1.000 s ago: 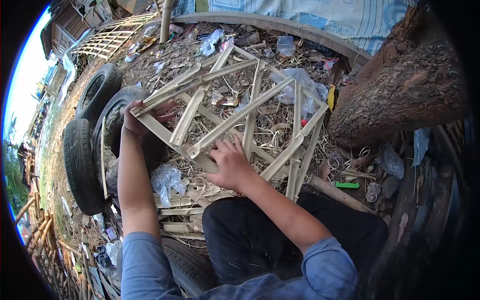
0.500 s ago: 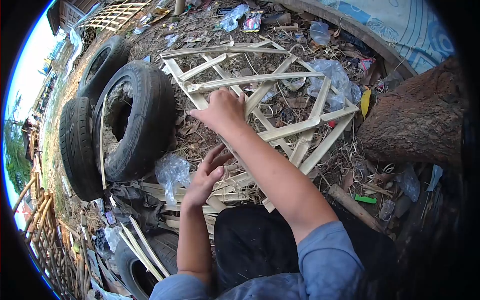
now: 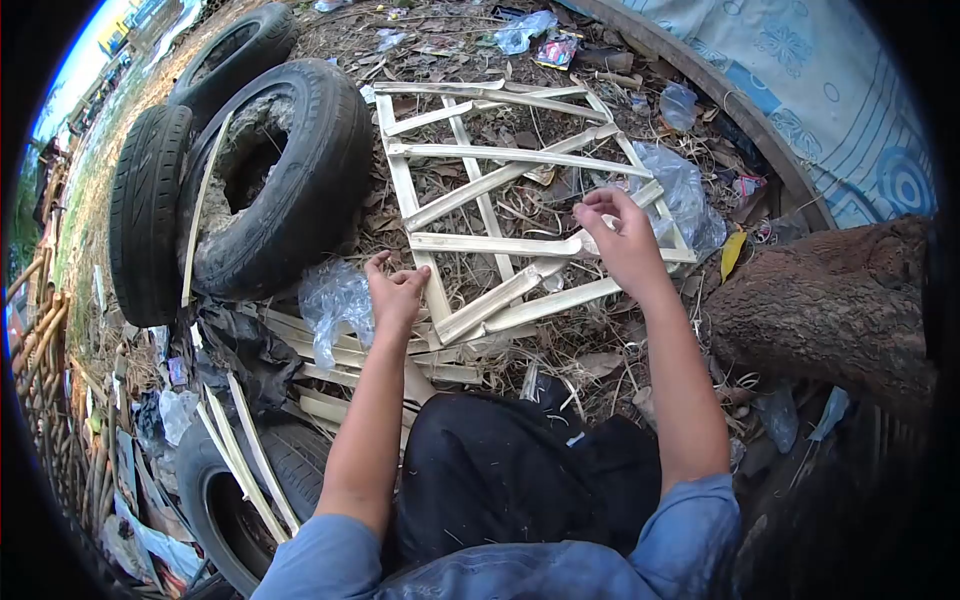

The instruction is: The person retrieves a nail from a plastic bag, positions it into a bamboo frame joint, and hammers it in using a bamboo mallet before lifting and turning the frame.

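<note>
A lattice of pale split bamboo strips (image 3: 490, 245) lies in front of me, its strips crossing one another. My left hand (image 3: 397, 295) is at its lower left side, thumb and fingers apart, with the thumb tip against or just beside the left edge strip. Over the right part of the lattice is my right hand (image 3: 618, 238), its fingers curled together near the thick joint of a crosswise bamboo strip (image 3: 500, 244). Whether anything sits between those fingertips is hidden. More loose bamboo strips (image 3: 330, 375) lie below my left hand.
Several old tyres (image 3: 290, 190) stand to the left, and another tyre (image 3: 225, 500) lies at lower left. A tree trunk (image 3: 820, 300) rises on the right. Clear plastic bags (image 3: 335, 305) and dry leaves litter the ground. A blue patterned sheet (image 3: 830, 110) covers the upper right.
My right hand has moved from the lattice's left part to its right part. My left hand has shifted up to the left edge. The lattice has turned and its strips sit differently.
</note>
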The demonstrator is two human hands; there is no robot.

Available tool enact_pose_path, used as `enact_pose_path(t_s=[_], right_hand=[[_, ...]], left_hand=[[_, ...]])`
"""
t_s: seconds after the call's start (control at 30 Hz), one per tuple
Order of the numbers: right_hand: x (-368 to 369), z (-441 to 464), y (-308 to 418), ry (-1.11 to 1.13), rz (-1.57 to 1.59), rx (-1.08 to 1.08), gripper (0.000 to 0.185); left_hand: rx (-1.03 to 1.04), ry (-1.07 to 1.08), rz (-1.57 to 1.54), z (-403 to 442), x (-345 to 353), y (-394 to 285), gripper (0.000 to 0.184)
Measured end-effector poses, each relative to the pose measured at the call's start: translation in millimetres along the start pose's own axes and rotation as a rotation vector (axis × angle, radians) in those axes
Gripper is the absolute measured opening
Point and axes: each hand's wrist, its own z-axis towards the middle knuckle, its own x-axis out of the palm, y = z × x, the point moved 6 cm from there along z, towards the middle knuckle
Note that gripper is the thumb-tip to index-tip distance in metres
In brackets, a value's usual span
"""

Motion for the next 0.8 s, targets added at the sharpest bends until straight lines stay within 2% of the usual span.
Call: enact_pose_path(t_s=[0.03,0.17,0.2,0.27,0.3,0.37,0.43,0.5,0.57,0.7,0.77,0.8], right_hand=[[-10.8,-19.5,-16.3,0.001,0.013,0.045,0.035],[-26.1,-101.5,-74.9,0.09,-0.009,0.207,0.031],[-24.9,-119.5,-91.3,0.1,0.021,0.256,0.029],[-23.0,-150.7,-117.5,0.101,0.108,0.336,0.026],[-22.5,-163.5,-118.8,0.107,0.13,0.372,0.027],[-19.9,-182.7,-125.5,0.141,0.128,0.375,0.028],[-16.9,-193.8,-123.8,0.157,0.125,0.376,0.029],[-11.8,-201.0,-123.2,0.213,0.08,0.402,0.031],[-8.4,-201.4,-118.3,0.228,0.073,0.391,0.032],[10.5,-197.2,-109.5,0.271,0.171,0.373,0.03],[24.2,-192.4,-103.0,0.318,0.206,0.394,0.032],[31.1,-186.6,-103.6,0.289,0.255,0.401,0.033]], left_hand=[[-0.027,-0.043,0.017,12.6,-7.5,4.2,0.063],[-0.003,-0.108,0.425,66.1,-29.1,54.4,0.066],[-0.002,-0.111,0.424,70.7,-32.5,58.1,0.066],[-0.081,0.016,0.231,69.3,-26.4,75.4,0.075],[-0.184,0.082,0.202,61.3,-25.9,73.0,0.077],[-0.001,0.039,0.4,51.4,-30.5,67.9,0.074],[0.486,0.016,0.736,15.4,-17.3,27.1,0.067],[0.608,0.066,0.722,-16.3,-6.3,3.5,0.063],[0.602,0.155,0.684,-45.7,-1.2,-8.4,0.057],[0.393,0.177,0.589,-99.9,-28.5,-9.5,0.052],[0.151,0.139,0.416,-136.7,-55.4,-2.1,0.05],[0.211,0.143,0.45,-156.6,-65.7,-7.0,0.05]])
